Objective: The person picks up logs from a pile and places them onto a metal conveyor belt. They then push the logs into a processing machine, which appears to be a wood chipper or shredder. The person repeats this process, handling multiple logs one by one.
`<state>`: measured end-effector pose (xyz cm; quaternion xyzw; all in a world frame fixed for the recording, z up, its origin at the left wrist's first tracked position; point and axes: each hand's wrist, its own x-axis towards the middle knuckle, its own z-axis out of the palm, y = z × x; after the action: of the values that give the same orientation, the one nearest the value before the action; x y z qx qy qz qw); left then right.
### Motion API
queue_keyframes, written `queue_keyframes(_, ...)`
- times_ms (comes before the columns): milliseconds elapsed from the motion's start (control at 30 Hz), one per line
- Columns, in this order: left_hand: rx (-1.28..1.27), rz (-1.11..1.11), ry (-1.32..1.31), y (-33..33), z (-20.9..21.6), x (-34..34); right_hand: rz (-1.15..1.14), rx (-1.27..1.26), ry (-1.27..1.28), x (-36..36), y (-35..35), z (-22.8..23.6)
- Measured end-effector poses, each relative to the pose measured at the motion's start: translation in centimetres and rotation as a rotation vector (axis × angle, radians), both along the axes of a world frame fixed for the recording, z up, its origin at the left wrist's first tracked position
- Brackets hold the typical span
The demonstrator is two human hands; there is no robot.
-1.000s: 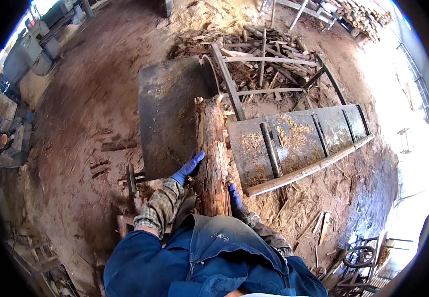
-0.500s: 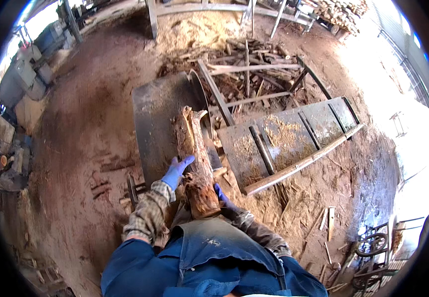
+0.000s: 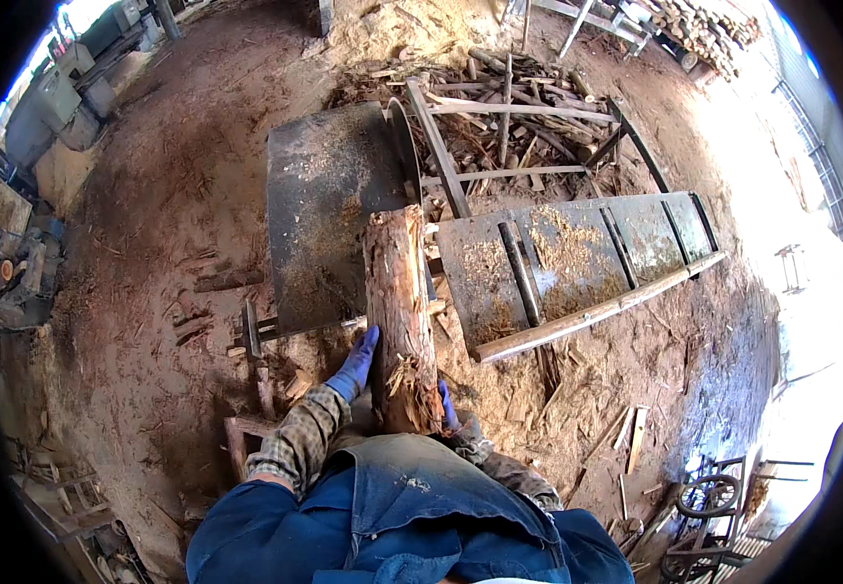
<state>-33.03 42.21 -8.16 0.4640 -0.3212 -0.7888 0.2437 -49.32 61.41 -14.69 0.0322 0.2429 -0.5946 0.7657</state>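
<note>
A rough log point(image 3: 400, 292) with torn, reddish-brown bark lies lengthwise in front of my body, its near end close to my apron. My left hand point(image 3: 354, 367), in a blue-purple glove, holds its left side, with thumb and fingers along the bark. Against the right side near the bottom is my right hand point(image 3: 449, 409), gloved the same; most of its fingers are hidden by the log. The log's far end overlaps the right edge of a curved dark metal sheet point(image 3: 319, 214).
To the right a slatted metal chute point(image 3: 577, 263) with wood chips has a pole point(image 3: 597, 308) along its near edge. Beyond stands a timber frame point(image 3: 436, 146) by a heap of scrap wood point(image 3: 529, 112). A wheeled cart point(image 3: 709, 496) is at lower right.
The log has rolled, showing a different bark face, and has come nearer me relative to the metal sheet. Both hands stay on it. The whole view has shifted a little.
</note>
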Motion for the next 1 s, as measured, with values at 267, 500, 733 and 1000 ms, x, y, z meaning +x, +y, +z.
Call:
queue_keyframes(267,0.166,0.007,0.124,-4.0,1.4,-2.3,-0.009,-0.016,0.128,-2.1,-4.5,1.0)
queue_keyframes(500,0.29,-0.128,0.363,-4.0,0.8,-0.3,-0.024,-0.065,0.243,-3.0,-9.6,1.4)
queue_keyframes(733,0.158,-0.015,0.395,-7.5,7.2,-2.1,0.069,-0.316,1.254,-3.3,-17.3,7.9)
queue_keyframes(1000,0.047,0.013,-0.075,-1.1,4.2,0.9,-0.107,-0.322,0.886,0.3,-7.7,0.6)
